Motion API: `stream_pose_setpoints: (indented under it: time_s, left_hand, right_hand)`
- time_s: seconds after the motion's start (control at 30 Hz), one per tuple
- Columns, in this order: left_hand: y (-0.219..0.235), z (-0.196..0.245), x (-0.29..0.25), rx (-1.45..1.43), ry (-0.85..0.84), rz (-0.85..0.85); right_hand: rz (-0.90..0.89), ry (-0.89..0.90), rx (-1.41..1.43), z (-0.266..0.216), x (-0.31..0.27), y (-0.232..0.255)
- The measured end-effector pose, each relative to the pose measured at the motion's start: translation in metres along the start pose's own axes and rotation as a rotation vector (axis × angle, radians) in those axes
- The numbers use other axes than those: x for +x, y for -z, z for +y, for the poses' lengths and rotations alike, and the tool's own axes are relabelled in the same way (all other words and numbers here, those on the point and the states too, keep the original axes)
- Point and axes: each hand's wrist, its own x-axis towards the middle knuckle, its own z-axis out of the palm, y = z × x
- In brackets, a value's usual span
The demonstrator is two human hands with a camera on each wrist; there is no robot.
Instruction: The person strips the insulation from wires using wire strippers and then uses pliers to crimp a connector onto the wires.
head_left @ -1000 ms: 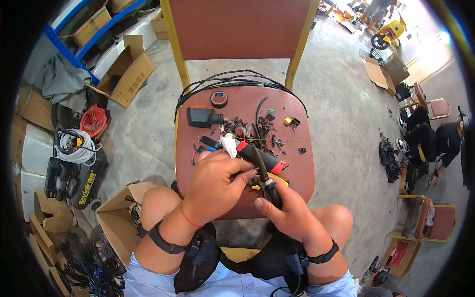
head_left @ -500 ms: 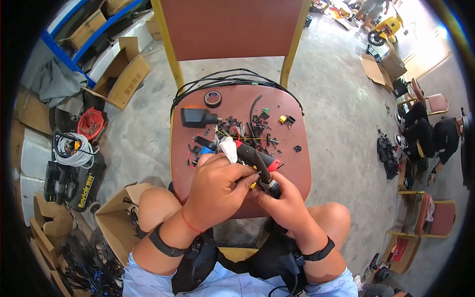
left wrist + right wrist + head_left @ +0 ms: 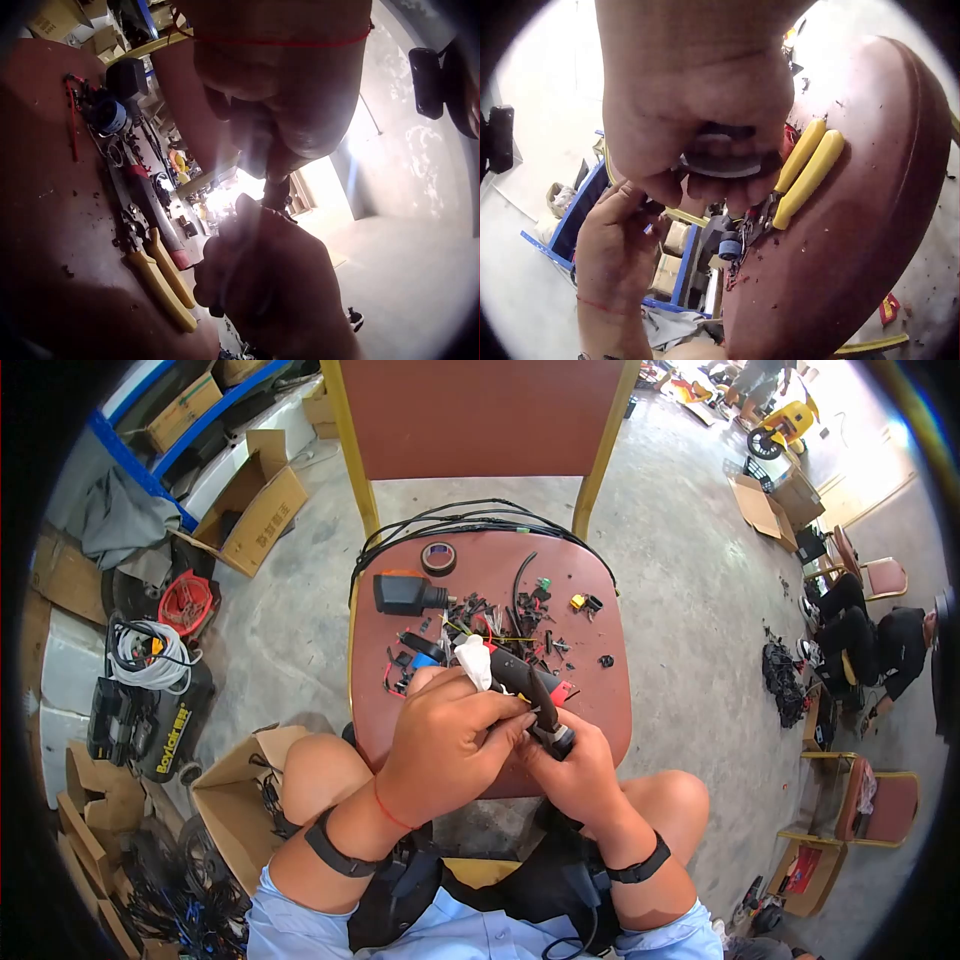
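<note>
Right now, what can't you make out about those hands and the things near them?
What, if anything, the left hand pinches: head view, covered by its own fingers.
The gripped part of the dark object: head view, wrapped by the right hand.
What each of the small scraps on the seat is: head view, too small.
Finger detail: left wrist view, lost in shadow and glare.
</note>
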Motion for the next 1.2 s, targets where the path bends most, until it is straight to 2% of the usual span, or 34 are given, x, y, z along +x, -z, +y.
stream_pose_setpoints:
  time_s: [0.2, 0.33, 0.6, 0.7, 0.8, 0.9, 1.0, 1.1, 1.2]
  left_hand:
    - [0.003, 0.003, 0.001, -0.016, -0.009, 0.004]
    - [0.005, 0.005, 0.001, -0.032, -0.001, -0.001]
    - [0.0, -0.002, 0.002, 0.157, -0.088, 0.045]
    - [-0.001, 0.0, 0.001, 0.153, -0.074, 0.019]
    - [-0.003, 0.001, 0.002, 0.092, -0.066, 0.028]
    - [-0.002, 0.003, 0.003, 0.014, 0.005, 0.006]
    - [0.002, 0.007, 0.003, -0.06, 0.082, -0.013]
    - [0.003, 0.009, 0.004, -0.072, 0.086, -0.01]
    - [0.002, 0.007, 0.004, 0.017, 0.067, 0.004]
  right_hand:
    - [0.106, 0.024, 0.028, -0.005, 0.001, -0.005]
    - [0.112, 0.023, 0.012, -0.005, 0.001, -0.004]
    - [0.221, 0.014, -0.089, 0.002, 0.011, -0.013]
    - [0.386, 0.34, -0.341, 0.01, 0.014, -0.012]
    - [0.395, 0.39, -0.508, 0.005, 0.013, -0.005]
    - [0.217, 0.17, -0.32, 0.001, 0.004, -0.001]
    - [-0.068, -0.091, 0.126, -0.009, 0.001, 0.008]
    - [-0.104, 0.018, 0.252, -0.002, 0.004, 0.005]
    - [0.038, 0.008, -0.06, -0.004, 0.004, 0.002]
